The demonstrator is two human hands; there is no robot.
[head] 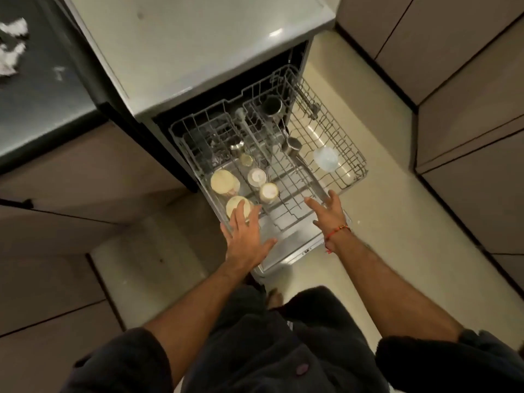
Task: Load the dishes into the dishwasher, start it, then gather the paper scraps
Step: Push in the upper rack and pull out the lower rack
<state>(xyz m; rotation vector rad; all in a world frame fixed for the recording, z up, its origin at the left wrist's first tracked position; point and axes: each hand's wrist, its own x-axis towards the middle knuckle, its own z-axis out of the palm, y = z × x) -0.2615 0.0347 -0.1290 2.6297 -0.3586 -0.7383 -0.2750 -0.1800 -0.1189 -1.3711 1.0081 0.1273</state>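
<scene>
At the open dishwasher [198, 66]: a person is standing over its pulled-out racks, both bare arms reaching down.
Upper rack [195, 154]: it is sitting pulled out over the lower one, carrying cream cups upside down along its front-left corner, a steel cup [236, 146] further back and a dark steel pot [272, 104] near its back edge.
Lower rack [346, 154]: it is sticking out to the right, holding a pale blue bowl [326, 160] near its right edge.
Left hand [246, 236]: fingers are spread and straight, the fingertips lying over the nearest cream cup [235, 204] at the rack's front edge, gripping nothing.
Right hand [326, 208]: fingers are splayed apart at the front-right corner of the upper rack, holding nothing; a red thread [338, 231] is circling the wrist.
Paper scraps [12, 43]: they are lying crumpled on the dark table [42, 109] to the left, near its far-left edge, well apart from both hands.
Dishwasher door [286, 248]: it is lying open beneath the racks.
</scene>
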